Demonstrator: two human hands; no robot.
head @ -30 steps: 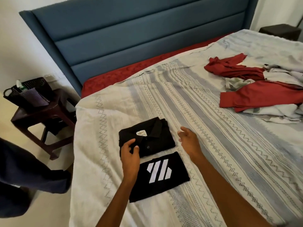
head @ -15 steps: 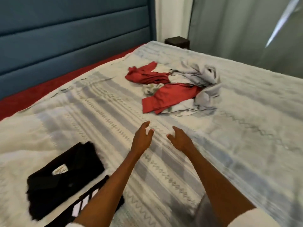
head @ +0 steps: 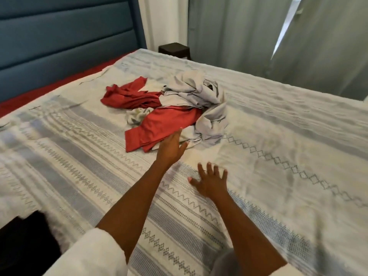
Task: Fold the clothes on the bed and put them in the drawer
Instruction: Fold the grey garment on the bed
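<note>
Reaching across the striped bedspread [head: 83, 172], the left hand [head: 171, 148], fingers straight and empty, arrives at the near edge of the red garment [head: 165, 124] in the unfolded pile, likely the next piece to fold. The right hand [head: 211, 182] hovers spread and empty. A second ago both hands were at the folded black shirts, now mostly out of view.

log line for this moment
phase: reach | left hand: open, at red garment | right hand: open, over bedspread
</note>
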